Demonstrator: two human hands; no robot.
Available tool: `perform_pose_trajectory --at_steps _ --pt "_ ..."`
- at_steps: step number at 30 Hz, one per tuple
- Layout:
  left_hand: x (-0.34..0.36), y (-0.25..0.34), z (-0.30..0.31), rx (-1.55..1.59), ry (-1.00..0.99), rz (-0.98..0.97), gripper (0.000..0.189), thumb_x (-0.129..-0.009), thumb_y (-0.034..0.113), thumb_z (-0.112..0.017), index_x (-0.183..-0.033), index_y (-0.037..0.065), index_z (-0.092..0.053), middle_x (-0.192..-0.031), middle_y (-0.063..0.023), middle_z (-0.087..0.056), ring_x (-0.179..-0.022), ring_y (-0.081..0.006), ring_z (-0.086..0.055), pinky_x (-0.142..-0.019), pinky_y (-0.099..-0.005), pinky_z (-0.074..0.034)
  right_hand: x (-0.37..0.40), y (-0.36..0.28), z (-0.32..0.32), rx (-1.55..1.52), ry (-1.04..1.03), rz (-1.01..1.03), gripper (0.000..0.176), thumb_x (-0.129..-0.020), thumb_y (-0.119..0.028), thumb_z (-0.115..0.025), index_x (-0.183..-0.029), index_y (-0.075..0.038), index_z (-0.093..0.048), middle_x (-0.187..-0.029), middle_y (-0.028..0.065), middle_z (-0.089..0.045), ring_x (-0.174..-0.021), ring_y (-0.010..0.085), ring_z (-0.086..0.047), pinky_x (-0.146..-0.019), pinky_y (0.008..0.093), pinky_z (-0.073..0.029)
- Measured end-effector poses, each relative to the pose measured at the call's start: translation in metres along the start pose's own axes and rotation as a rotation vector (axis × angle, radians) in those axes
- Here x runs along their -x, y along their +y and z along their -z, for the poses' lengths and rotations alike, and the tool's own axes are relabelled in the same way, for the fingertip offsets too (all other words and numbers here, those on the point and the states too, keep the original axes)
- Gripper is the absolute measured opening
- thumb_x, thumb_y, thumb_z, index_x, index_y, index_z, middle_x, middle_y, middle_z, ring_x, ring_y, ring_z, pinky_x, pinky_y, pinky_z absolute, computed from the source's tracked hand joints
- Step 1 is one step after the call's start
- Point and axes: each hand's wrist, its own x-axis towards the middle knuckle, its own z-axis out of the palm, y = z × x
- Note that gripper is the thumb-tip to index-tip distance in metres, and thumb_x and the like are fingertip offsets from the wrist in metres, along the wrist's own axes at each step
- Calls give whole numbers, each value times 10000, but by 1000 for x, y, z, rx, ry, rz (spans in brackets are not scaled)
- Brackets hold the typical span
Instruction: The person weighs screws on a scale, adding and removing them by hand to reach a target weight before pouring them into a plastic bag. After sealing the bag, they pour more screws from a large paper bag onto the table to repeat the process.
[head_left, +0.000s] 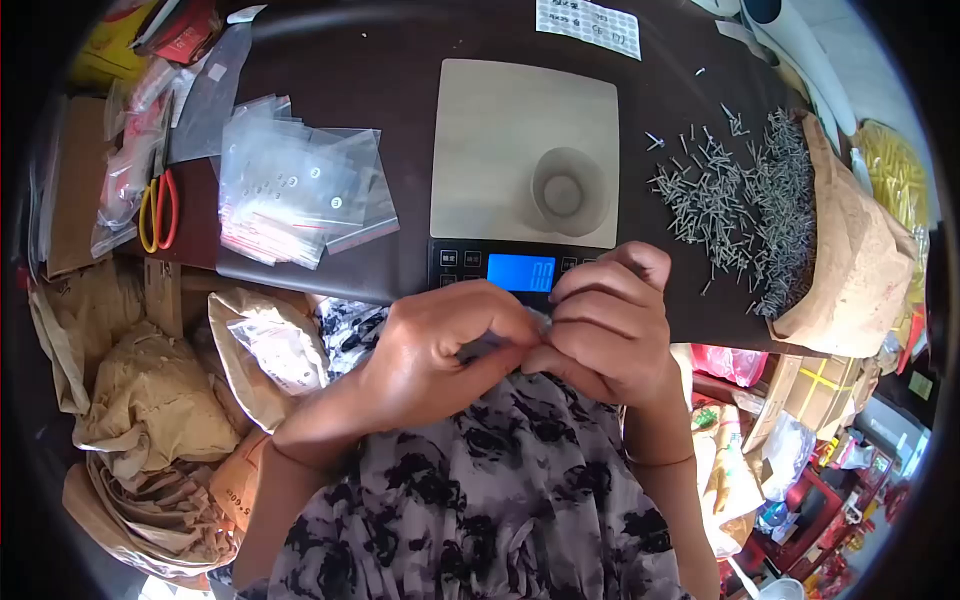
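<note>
Your left hand [432,342] and right hand [615,325] pinch, it seems, clear plastic [543,321] between the fingertips, mostly hidden, near the scale's [490,150] front edge. The step looks like two-handed fingering of it; the next move calls for a light pinch. Beyond, a cup [565,190] stands on the scale, screws [712,190] to the right.

Your garment [520,500] is a pale greyish lilac, printed with irregular black blotches like blurred flowers. The thin-looking cloth hangs loose, in soft folds down your front. Your left hand [450,340], right hand [612,325] and both forearms [330,412] are bare, the fingers slender with rounded tips.
</note>
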Motion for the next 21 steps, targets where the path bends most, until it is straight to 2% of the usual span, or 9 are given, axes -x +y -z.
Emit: perform_pose_trajectory --at_steps 2,5,6,9,10,13,16,19,21 --pt "2 -3 -3 118 -6 -5 149 -736 -78 -723 -782 27 -630 -1024 -124 -682 -1064 -325 -630 -874 -335 -527 3 -2 4 7 19 27 309 -643 -341 -763 -611 -148 -524 -668 -37 -515 -778 138 -610 -821 374 -370" --pt "0 -12 10 310 87 -27 253 -638 -138 -755 -678 33 -573 -1011 -193 -674 -1113 -352 -594 -961 -420 -482 6 2 10 3 81 13 323 -642 -337 -761 -583 -138 -513 -648 -42 -499 -778 138 -618 -806 367 -376" --pt "0 -10 12 301 78 36 295 -626 -141 -761 -635 41 -529 -1015 -207 -669 -1127 -358 -583 -953 -423 -488 6 2 11 -40 81 -1 344 -645 -333 -761 -570 -114 -506 -633 -19 -495 -774 169 -644 -831 400 -432" --pt "0 -14 10 300 41 -10 254 -631 -137 -759 -674 31 -574 -1016 -210 -668 -1104 -362 -597 -936 -419 -501 15 10 1 -302 122 -48 343 -671 -318 -755 -573 -90 -518 -612 23 -498 -746 220 -667 -870 450 -475" --pt "0 -14 11 290 48 -5 241 -635 -136 -756 -688 28 -588 -1013 -209 -669 -1087 -350 -608 -927 -413 -506 20 14 1 -406 119 -66 325 -734 -244 -759 -580 -65 -536 -614 48 -522 -729 237 -677 -867 472 -508" --pt "0 -14 19 206 101 -29 186 -666 -112 -746 -760 13 -647 -1001 -192 -674 -980 -284 -659 -860 -371 -538 56 24 14 -797 189 -440 267 -805 -168 -713 -621 -42 -564 -625 37 -546 -657 180 -648 -743 356 -528" --pt "3 -24 31 -42 263 -28 169 -685 -54 -774 -803 9 -671 -982 -137 -693 -904 -216 -671 -798 -312 -528 98 55 46 -977 -64 -662 218 -843 -144 -656 -678 -22 -583 -684 29 -580 -618 106 -578 -613 249 -465" --pt "6 -27 44 -376 341 10 180 -720 -60 -731 -887 -17 -680 -989 -146 -690 -928 -243 -667 -831 -318 -512 105 72 65 -593 45 -835 192 -844 -168 -676 -759 -13 -602 -724 30 -590 -619 74 -517 -559 211 -388" --pt "8 -35 49 -559 395 -4 169 -752 -61 -693 -916 -24 -680 -977 -157 -687 -926 -264 -668 -849 -324 -506 99 91 70 -169 259 -868 208 -826 -186 -704 -826 -2 -607 -718 10 -572 -652 65 -507 -571 204 -389"
